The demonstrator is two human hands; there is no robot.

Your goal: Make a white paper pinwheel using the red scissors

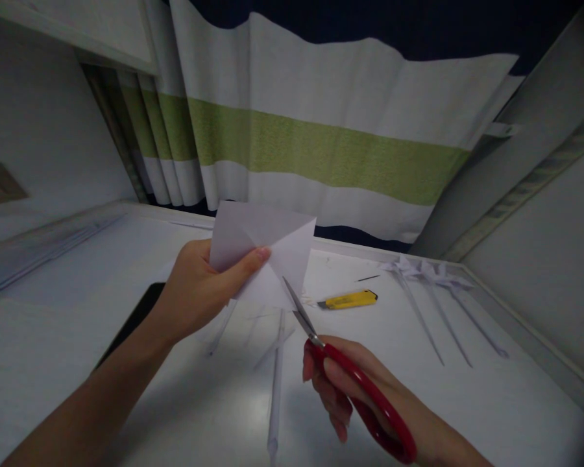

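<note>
A square sheet of white paper (287, 243) with diagonal creases is raised above the table, pinched at its left side by my left hand (209, 285). The thumb lies across its front, near the middle. My right hand (345, 383) grips red-handled scissors (370, 402). Their blades are parted at the lower right corner of the paper, one in front of the sheet; whether the other passes behind it I cannot fully tell. Below the sheet, a rolled paper stick (276, 389) lies on the table between my hands.
A yellow utility knife (350, 299) lies behind the scissors. Several white paper pinwheels on sticks (428, 279) rest at the right. A dark flat object (133, 321) is partly under my left forearm. Paper sheets (43, 256) lie at the left; a striped curtain (321, 143) hangs behind.
</note>
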